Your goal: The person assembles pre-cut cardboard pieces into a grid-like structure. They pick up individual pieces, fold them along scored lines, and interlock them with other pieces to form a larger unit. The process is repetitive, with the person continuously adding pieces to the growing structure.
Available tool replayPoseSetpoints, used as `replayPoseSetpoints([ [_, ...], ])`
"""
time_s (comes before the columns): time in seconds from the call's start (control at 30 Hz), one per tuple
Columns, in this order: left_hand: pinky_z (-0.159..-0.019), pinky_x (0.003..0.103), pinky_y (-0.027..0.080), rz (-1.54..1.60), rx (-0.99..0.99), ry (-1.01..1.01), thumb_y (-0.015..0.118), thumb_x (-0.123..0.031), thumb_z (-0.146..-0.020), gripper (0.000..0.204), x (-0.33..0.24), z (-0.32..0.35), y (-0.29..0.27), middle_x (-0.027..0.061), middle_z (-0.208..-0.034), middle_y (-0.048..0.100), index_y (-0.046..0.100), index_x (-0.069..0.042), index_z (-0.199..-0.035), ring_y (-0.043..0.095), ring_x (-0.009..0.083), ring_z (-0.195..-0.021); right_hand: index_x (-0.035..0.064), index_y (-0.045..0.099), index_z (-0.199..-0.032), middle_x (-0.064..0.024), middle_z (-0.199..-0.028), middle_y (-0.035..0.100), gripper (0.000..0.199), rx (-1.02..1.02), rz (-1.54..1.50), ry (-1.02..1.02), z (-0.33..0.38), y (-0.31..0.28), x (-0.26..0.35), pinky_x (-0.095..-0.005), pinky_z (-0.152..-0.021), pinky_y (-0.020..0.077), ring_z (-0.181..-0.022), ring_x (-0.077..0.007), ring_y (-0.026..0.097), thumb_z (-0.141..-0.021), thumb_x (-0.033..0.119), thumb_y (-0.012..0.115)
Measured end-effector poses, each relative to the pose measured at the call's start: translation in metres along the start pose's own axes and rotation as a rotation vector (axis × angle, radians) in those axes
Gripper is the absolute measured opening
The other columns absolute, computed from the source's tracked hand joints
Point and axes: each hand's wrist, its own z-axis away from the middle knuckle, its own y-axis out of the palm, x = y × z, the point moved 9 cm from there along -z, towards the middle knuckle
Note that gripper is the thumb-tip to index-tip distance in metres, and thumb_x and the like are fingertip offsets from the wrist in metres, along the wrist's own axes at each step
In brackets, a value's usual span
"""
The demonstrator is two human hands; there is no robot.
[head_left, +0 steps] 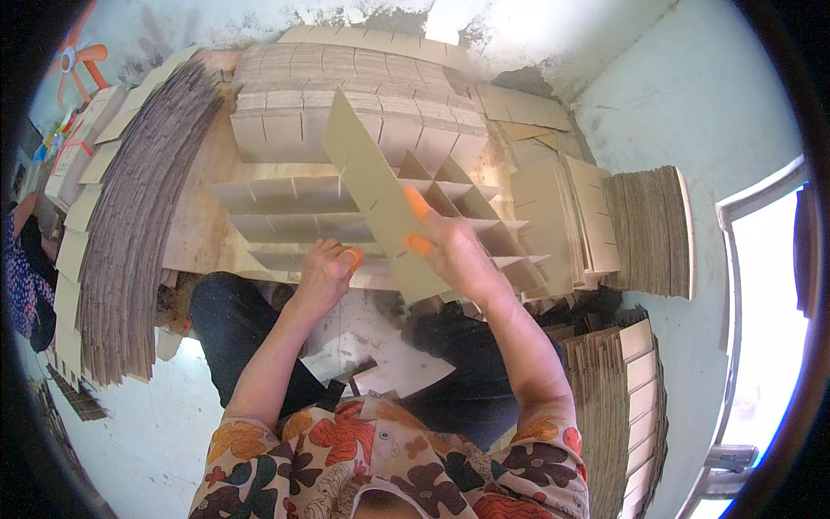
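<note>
My right hand (454,255), with orange covers on its fingertips, grips a slotted cardboard strip (367,186). The strip is tilted and slants across the middle, above a partly assembled cardboard divider (298,227). Long strips of the divider stand on edge at the left; at the right, cross strips (467,195) slot into them and form cells. My left hand (327,275) is curled closed by the divider's near edge, an orange cover on its thumb. Whatever its fingers may hold is hidden. The held strip covers part of the divider.
Stacked slotted cardboard (354,117) stands behind the divider on the work surface (199,216). A long row of cardboard strips (143,208) runs along the left. More stacks (648,229) stand at right, others (605,389) lower right. An orange fan (78,59) and another person (30,277) are far left.
</note>
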Motion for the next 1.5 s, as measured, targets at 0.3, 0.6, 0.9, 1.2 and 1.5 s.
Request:
replayPoseSetpoints([
  [0.3,-0.064,0.039,0.044,-0.016,0.035,0.016,0.073,-0.001,-0.066,0.024,-0.001,-0.003,0.007,0.0086,-0.071,0.061,0.065,-0.006,-0.088,0.054,0.0266,-0.069,0.002,0.044,-0.136,-0.0278,-0.106,0.061,0.058,-0.038,0.001,-0.023,-0.003,-0.004,-0.005,-0.0335,-0.081,0.049,-0.091,-0.0416,0.061,-0.082,0.001,0.065],
  [0.6,-0.062,0.039,0.042,0.018,0.025,0.017,0.066,0.0,-0.07,0.014,-0.012,-0.007,0.0,0.0105,-0.07,0.06,0.064,-0.004,-0.083,0.054,0.0273,-0.068,0.0015,0.051,-0.13,-0.0266,-0.09,0.062,0.054,0.013,0.097,-0.211,-0.006,0.019,-0.011,-0.0374,-0.069,0.0502,-0.077,-0.0395,0.062,-0.078,0.0,0.063],
  [0.9,-0.062,0.041,0.044,0.058,0.017,-0.007,0.068,0.0,-0.07,0.016,0.004,-0.006,0.007,0.0129,-0.069,0.06,0.064,-0.004,-0.085,0.056,0.0311,-0.067,-0.0043,0.061,-0.096,-0.0198,-0.079,0.065,0.023,0.078,0.453,-0.297,-0.023,0.033,0.013,-0.0436,-0.065,0.0522,-0.08,-0.0359,0.065,-0.072,-0.001,0.059],
  [1.2,-0.061,0.041,0.042,0.031,0.014,0.026,0.068,-0.003,-0.069,0.014,-0.005,-0.006,0.008,0.0128,-0.069,0.059,0.066,-0.004,-0.083,0.054,0.0296,-0.069,0.0023,0.059,-0.086,-0.0179,-0.08,0.065,0.009,0.159,0.506,-0.21,-0.006,0.056,-0.02,-0.0441,-0.064,0.0526,-0.079,-0.0359,0.066,-0.079,0.005,0.054],
  [1.5,-0.066,0.039,0.045,0.048,-0.011,-0.015,0.076,-0.004,-0.064,0.028,-0.014,-0.007,-0.003,0.0129,-0.078,0.063,0.065,-0.002,-0.09,0.057,0.0302,-0.074,0.0083,0.06,-0.104,-0.0132,-0.1,0.061,0.029,-0.605,0.951,0.59,0.11,-0.133,-0.223,-0.0423,-0.076,0.0502,-0.097,-0.0306,0.059,-0.077,0.015,0.067],
])
